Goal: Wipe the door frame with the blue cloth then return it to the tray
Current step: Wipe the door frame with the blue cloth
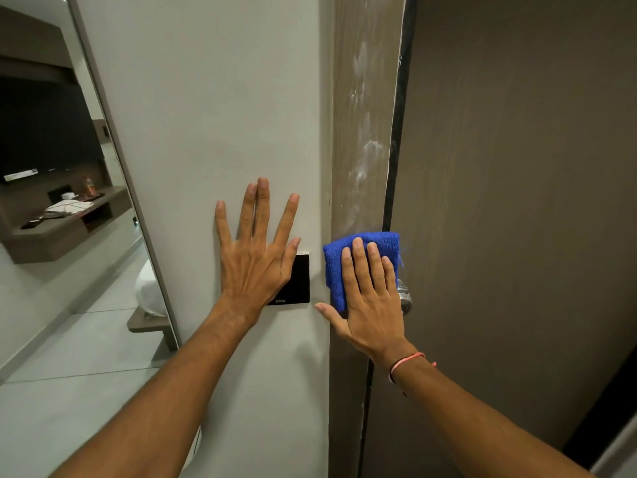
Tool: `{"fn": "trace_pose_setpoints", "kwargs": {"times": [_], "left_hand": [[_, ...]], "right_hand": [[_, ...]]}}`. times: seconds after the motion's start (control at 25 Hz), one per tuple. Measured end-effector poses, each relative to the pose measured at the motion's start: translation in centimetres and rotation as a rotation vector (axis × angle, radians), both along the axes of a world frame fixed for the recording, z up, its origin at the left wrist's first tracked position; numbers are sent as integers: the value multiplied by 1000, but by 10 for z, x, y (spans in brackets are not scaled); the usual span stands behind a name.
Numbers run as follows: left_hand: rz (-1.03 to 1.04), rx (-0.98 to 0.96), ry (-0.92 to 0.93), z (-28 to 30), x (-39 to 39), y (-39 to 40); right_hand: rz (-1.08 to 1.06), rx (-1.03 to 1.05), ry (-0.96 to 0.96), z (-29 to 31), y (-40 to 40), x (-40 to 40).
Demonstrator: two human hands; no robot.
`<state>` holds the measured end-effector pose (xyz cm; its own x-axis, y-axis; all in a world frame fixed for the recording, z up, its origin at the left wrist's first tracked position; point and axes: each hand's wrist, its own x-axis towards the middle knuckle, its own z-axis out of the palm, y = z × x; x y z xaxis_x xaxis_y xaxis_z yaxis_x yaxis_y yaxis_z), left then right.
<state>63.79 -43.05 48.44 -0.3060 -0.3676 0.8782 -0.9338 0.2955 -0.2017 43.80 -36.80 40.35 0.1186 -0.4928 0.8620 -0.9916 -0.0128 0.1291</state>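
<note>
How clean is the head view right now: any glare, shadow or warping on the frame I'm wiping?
Head view: sharp and evenly lit. The door frame shows pale streaks above the blue cloth, which may be wet sheen or residue. The left hand casts only a soft shadow on the wall. Wide-angle bending curves the mirror edge and the door. The right hand is unblurred.

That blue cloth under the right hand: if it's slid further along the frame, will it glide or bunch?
The blue cloth looks soft and floppy, folded double, so it probably bunches unless the right hand stays flat. Its nap looks grippy, likely dragging on the door frame. A loose corner hangs, so it may unfold when lifted.
</note>
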Motion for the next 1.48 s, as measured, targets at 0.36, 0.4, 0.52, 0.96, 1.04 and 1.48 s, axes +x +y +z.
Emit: {"fn": "trace_pose_setpoints", "kwargs": {"times": [0.36,0.4,0.52,0.96,1.04,1.48], "left_hand": [[12,-138,73,85,-8,-19],[10,-152,75,101,-8,-21],[1,-182,73,144,-7,-22],[4,-236,79,293,-15,-21],[-5,-240,83,309,-19,-21],[-9,-301,91,311,-20,-31]], "right_hand": [[0,-104,-69,89,-11,12],[3,-125,-73,109,-13,12],[18,-178,-84,163,-14,16],[21,-334,-107,411,-30,22],[31,-302,-97,447,-27,21],[2,-300,-120,260,-22,7]]}}
